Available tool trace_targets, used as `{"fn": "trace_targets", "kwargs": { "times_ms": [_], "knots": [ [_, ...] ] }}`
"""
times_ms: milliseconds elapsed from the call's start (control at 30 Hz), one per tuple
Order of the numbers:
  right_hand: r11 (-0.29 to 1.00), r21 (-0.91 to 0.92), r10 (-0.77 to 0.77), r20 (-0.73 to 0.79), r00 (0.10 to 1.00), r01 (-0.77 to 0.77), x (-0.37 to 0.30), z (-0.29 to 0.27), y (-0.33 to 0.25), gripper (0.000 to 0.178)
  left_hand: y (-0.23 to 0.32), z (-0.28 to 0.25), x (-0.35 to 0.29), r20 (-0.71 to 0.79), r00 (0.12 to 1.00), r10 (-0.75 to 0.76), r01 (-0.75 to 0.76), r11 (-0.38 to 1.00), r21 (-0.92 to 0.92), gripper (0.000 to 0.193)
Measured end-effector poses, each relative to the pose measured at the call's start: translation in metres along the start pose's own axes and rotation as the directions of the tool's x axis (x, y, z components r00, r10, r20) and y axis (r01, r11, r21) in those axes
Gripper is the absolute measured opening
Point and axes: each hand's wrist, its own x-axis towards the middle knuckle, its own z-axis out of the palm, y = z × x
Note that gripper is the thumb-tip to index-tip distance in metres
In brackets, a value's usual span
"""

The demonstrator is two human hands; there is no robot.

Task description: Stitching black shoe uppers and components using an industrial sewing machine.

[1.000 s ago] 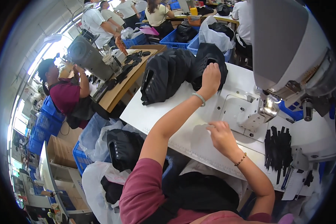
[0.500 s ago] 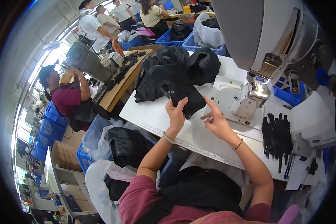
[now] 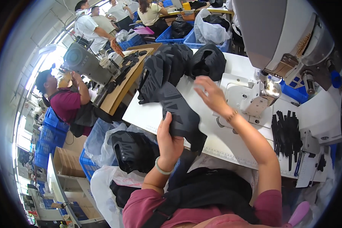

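My left hand (image 3: pixel 168 141) grips the lower edge of a black shoe upper (image 3: pixel 183 118), thumb on top and fingers underneath. The piece hangs at a slant over the table's front edge, its patterned side up. My right hand (image 3: pixel 212 97) is off it, raised over the white table between the piece and the sewing machine (image 3: pixel 254 99). Its fingers are apart and hold nothing, slightly blurred. Behind the held piece lies a pile of similar black uppers (image 3: pixel 170 62). Beside the pile, at the far edge, sits a rounded, shaped black upper (image 3: pixel 212 62).
Black strips (image 3: pixel 287 136) lie in a bundle at the table's right. The machine's grey head (image 3: pixel 271 34) overhangs the upper right. A bag-lined crate with black uppers (image 3: pixel 131 150) stands left of my arm. Another person (image 3: pixel 66 102) works at a machine on the left.
My right hand has left the upper's corner and moved up toward the rounded upper. My left hand has drawn the piece down toward me, and more of its patterned face shows.
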Motion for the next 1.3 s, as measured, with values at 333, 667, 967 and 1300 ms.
{"fn": "trace_targets", "kwargs": {
  "times_ms": [333, 667, 967, 1300],
  "knots": [
    [0.015, 0.682, 0.391, 0.669, 0.632, -0.731, -0.086, -0.102, -0.111, 0.025, -0.024, 0.015, 0.013, 0.261, 0.896, -0.359, 0.397, 0.911, -0.11, 0.026],
    [0.359, 0.728, 0.643, 0.261, 0.72, -0.584, -0.081, -0.141, -0.111, 0.025, -0.043, 0.089, 0.016, 0.377, 0.887, -0.267, -0.229, 0.456, 0.86, 0.032],
    [0.468, 0.782, 0.713, -0.06, 0.699, -0.41, -0.078, -0.157, -0.08, 0.026, -0.11, 0.137, 0.068, 0.537, 0.81, -0.237, -0.332, 0.568, 0.753, 0.027],
    [0.547, 0.756, 0.711, -0.192, 0.676, -0.36, -0.078, -0.153, -0.062, 0.022, -0.132, 0.135, 0.087, 0.501, 0.805, -0.318, -0.17, 0.686, 0.708, 0.027]
  ]
}}
